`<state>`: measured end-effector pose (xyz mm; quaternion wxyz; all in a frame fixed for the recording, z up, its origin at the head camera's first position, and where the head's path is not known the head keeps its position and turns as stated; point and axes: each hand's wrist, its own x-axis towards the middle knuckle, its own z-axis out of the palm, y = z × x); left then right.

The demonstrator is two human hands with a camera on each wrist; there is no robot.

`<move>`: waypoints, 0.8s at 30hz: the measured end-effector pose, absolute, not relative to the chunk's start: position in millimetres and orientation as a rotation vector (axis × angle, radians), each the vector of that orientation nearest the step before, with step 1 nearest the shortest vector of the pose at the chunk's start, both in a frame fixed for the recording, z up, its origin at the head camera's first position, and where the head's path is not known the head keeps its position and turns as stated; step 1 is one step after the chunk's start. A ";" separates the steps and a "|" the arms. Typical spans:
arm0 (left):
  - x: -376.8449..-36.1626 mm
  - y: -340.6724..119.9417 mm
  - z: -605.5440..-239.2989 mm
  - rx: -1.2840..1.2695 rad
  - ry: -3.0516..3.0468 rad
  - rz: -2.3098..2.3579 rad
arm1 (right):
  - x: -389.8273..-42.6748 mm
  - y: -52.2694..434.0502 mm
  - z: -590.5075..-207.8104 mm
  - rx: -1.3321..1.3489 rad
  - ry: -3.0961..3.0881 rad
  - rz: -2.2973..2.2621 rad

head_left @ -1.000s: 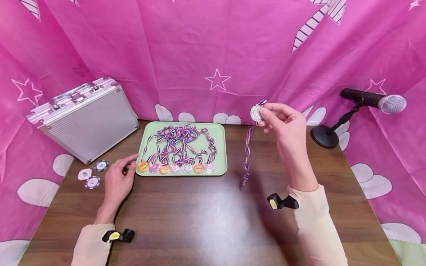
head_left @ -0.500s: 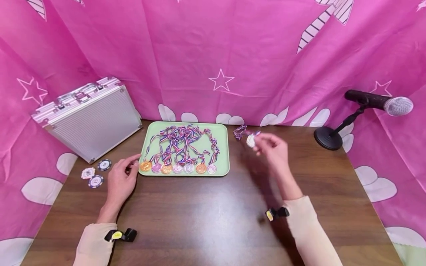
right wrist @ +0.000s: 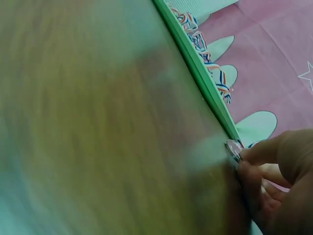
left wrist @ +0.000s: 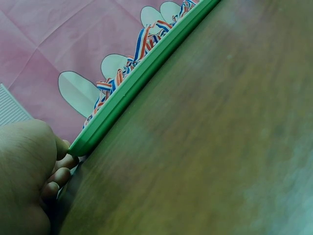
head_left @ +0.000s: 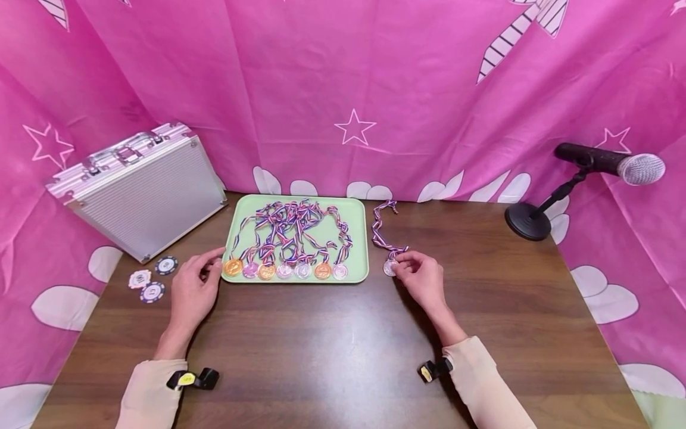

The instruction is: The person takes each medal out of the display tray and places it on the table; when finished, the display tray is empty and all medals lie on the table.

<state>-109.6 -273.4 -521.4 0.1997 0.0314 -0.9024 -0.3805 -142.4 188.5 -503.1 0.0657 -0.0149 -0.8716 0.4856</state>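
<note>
At the right of the tray, my right hand (head_left: 423, 279) pinches a silver medal (head_left: 389, 267) by its edge, just above the table. The medal's striped ribbon (head_left: 379, 229) trails away from it across the wood toward the curtain. In the right wrist view, thumb and finger meet on the medal (right wrist: 234, 150), close to the tray's corner. My left hand (head_left: 195, 289) holds the left front corner of the green tray (head_left: 351, 223). Several gold, silver and pinkish medals (head_left: 266, 272) line the tray's front edge, their tangled ribbons (head_left: 292, 229) heaped behind them.
A silver case (head_left: 150, 199) stands at the back left, with three poker chips (head_left: 152, 292) in front of it. On the right, a microphone (head_left: 611, 162) sits on a black stand (head_left: 527, 221). A pink curtain (head_left: 300, 95) hangs behind the wooden table (head_left: 321, 351).
My right hand has come down and toward the tray with the silver medal. Its ribbon, hanging in the air before, now lies on the table. The left hand stays at the tray's corner.
</note>
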 end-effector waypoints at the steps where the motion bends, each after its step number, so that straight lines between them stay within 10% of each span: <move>1: -109.8 -273.4 -521.7 0.088 -2.523 -1.064 | -141.8 187.7 -504.8 -0.035 -2.641 1.391; 24: -109.4 -272.7 -521.8 0.109 -2.518 -1.073 | -124.6 183.5 -518.0 0.009 -2.432 1.468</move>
